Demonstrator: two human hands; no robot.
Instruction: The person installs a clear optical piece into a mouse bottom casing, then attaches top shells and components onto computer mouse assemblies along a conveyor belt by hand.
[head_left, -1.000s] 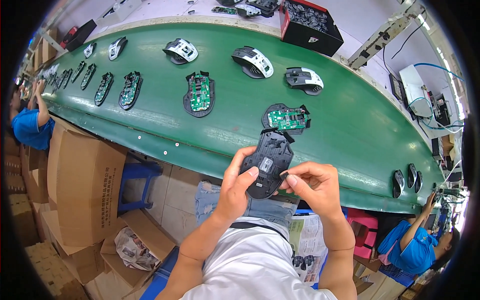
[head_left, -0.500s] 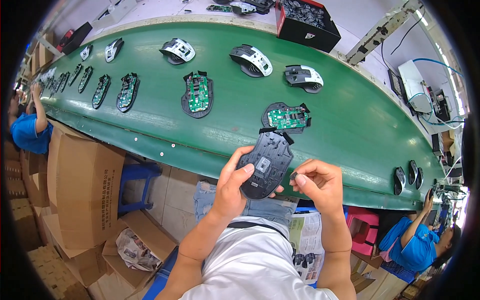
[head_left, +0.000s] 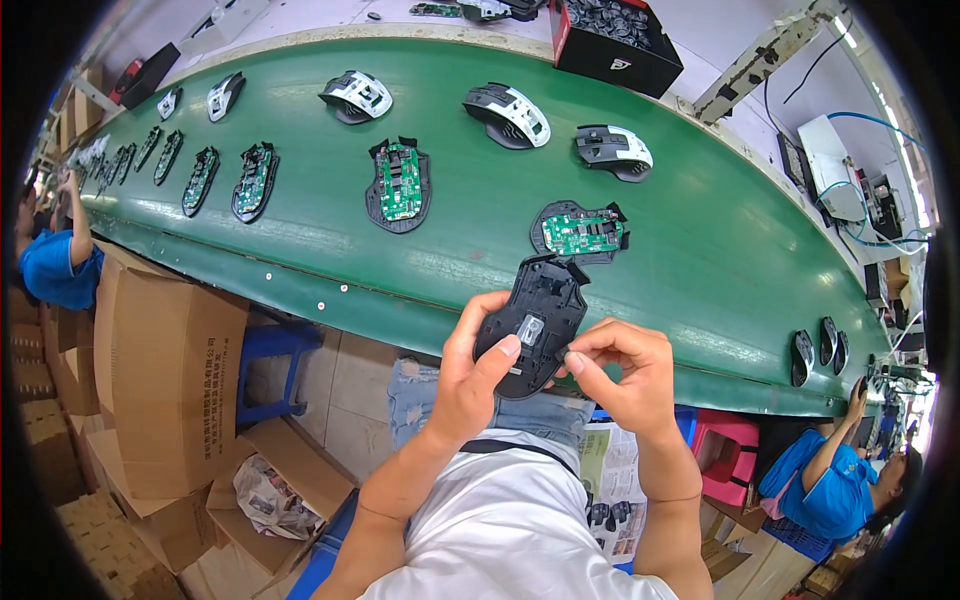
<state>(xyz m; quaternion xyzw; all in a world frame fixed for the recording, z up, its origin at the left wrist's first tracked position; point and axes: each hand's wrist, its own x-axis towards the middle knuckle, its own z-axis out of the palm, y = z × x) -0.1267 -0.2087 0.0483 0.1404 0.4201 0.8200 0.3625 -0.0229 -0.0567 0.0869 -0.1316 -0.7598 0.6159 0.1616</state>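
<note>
A black mouse base shell (head_left: 545, 300), its inner side facing up, is gripped at the left edge by my left hand (head_left: 465, 385), thumb on top. A clear plastic lens piece (head_left: 530, 330) sits in the middle of the shell. My right hand (head_left: 632, 375) is closed in a pinch at the shell's right edge, holding a small dark piece (head_left: 563, 353) mostly covered by the fingertips. Just beyond the shell, a mouse base with a green circuit board (head_left: 580, 234) lies on the green belt (head_left: 700, 270).
Along the belt lie several more bases with boards (head_left: 400, 185) and several grey-and-white mouse top shells (head_left: 613, 150). A black box of small dark parts (head_left: 618, 55) stands on the far ledge. Cardboard boxes (head_left: 170, 370) fill the left. Co-workers in blue (head_left: 62, 265) sit at both ends.
My right hand has moved left, bringing the small dark piece from beside the shell to its right edge. The shell in my left hand has tilted slightly.
</note>
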